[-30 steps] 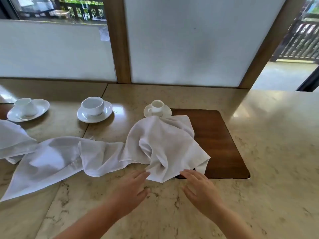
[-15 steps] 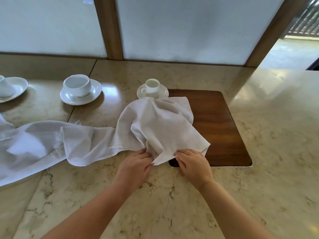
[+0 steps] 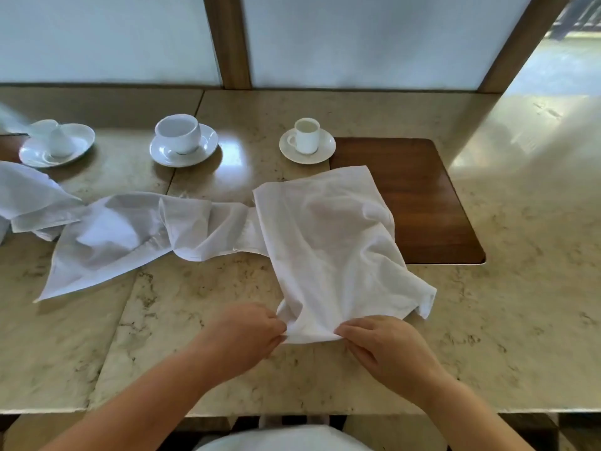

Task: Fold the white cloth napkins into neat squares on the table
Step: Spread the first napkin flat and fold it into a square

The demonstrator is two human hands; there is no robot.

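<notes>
A crumpled white napkin [image 3: 328,252] lies on the marble table [image 3: 520,288], partly over a dark wooden inset. My left hand [image 3: 242,336] pinches its near edge at the left corner. My right hand [image 3: 383,348] pinches the same edge a little to the right. A second white napkin [image 3: 126,236] lies spread and wrinkled to the left, its right end tucked under the first. A third napkin [image 3: 27,196] is bunched at the far left edge.
Three white cups on saucers stand in a row at the back: one small [image 3: 307,141], one wide [image 3: 182,139], one tipped on its saucer [image 3: 57,144]. The wooden inset [image 3: 432,203] sits to the right. The table's front edge runs just below my forearms.
Both hands reached the napkin's near edge, gripped it and drew it toward me. The napkin slid off the small cup's saucer and lies flatter.
</notes>
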